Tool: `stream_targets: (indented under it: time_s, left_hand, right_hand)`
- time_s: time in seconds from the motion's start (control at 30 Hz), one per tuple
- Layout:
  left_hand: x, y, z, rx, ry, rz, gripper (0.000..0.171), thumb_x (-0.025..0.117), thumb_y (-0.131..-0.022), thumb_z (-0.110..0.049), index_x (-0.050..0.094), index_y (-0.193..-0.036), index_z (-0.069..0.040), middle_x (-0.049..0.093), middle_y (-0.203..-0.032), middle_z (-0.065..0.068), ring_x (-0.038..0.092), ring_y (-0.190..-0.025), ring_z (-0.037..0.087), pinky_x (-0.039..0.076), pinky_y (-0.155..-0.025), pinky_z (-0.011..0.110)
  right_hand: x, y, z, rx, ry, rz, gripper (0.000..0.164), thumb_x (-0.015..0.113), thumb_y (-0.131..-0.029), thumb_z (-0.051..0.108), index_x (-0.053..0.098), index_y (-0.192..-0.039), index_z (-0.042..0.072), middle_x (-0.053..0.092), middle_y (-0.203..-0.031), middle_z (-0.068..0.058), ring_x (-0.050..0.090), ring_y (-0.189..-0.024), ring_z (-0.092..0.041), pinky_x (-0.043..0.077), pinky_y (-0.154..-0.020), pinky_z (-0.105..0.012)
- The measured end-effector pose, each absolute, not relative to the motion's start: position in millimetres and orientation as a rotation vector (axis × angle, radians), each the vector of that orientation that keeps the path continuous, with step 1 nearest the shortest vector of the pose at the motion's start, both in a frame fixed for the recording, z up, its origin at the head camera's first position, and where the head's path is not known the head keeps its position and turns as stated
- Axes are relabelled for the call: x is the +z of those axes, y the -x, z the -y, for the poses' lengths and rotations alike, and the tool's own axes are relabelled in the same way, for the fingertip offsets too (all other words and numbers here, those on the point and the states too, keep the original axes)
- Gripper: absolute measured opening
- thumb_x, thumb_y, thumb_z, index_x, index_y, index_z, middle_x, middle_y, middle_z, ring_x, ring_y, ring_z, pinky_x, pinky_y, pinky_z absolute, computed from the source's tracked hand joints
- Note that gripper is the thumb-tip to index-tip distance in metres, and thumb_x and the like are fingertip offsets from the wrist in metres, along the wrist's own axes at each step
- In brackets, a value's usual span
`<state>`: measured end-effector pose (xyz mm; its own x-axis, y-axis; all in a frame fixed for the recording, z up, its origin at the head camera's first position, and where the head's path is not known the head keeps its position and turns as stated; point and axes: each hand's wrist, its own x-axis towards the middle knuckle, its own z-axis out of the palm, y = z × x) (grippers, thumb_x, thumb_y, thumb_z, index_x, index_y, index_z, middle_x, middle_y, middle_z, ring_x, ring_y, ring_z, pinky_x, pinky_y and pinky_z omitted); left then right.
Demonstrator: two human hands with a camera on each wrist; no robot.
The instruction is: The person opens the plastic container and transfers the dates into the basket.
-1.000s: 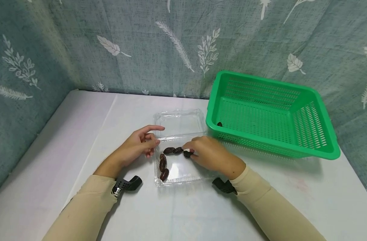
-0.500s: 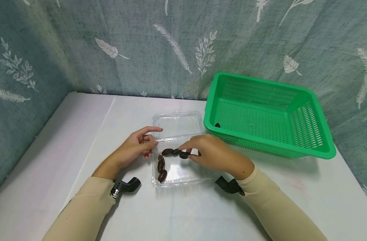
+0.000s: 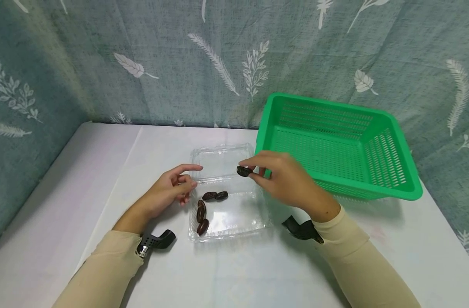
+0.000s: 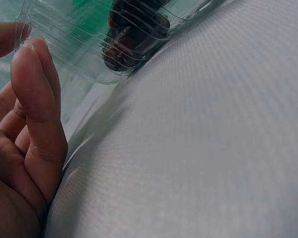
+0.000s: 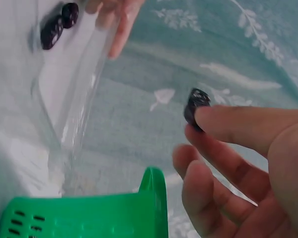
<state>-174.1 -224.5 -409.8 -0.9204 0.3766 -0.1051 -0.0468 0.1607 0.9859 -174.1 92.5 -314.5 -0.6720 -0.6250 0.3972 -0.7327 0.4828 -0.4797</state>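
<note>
In head view, right grip (image 3: 282,177) obscures near-left corner of green basket (image 3: 357,188); left wrist view crops left grip (image 4: 30,144), upper date (image 4: 135,8).

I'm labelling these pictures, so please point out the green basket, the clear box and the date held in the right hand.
Green basket (image 3: 330,156): head view, bare inner floor.
Clear box (image 3: 240,209): head view, bare base.
Held date (image 5: 194,103): right wrist view, uncovered side.
</note>
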Motion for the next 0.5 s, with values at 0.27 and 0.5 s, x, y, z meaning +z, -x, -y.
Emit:
stream_targets:
  time_s: [0.27, 0.5]
  left_hand:
    - [-409.1, 172.7, 223.3, 1.845, -0.297, -2.081, 0.044, 0.056, -0.103, -0.02, 0.046, -0.145, -0.012, 0.053, -0.078, -0.001, 0.058, -0.06, 0.011, 0.053, -0.054, 0.024]
    - [-408.7, 171.4, 224.0, 1.9, -0.312, -2.02, 0.043, 0.054, -0.103, -0.015, 0.045, -0.144, -0.009, 0.052, -0.077, -0.002, 0.058, -0.059, 0.01, 0.053, -0.053, 0.022]
  right_hand:
    - [-311.1, 186.4, -109.4, 1.046, -0.926, 2.52, 0.031, 0.074, -0.087, -0.001, 0.074, -0.116, 0.007, 0.073, -0.1, -0.007, 0.065, -0.08, -0.016, 0.056, -0.06, -0.025]
    - [-313.6, 204.9, -124.2, 1.024, -0.753, 2.52, 0.028, 0.07, -0.09, -0.001, 0.073, -0.117, 0.006, 0.071, -0.098, -0.011, 0.065, -0.083, -0.02, 0.058, -0.064, -0.032]
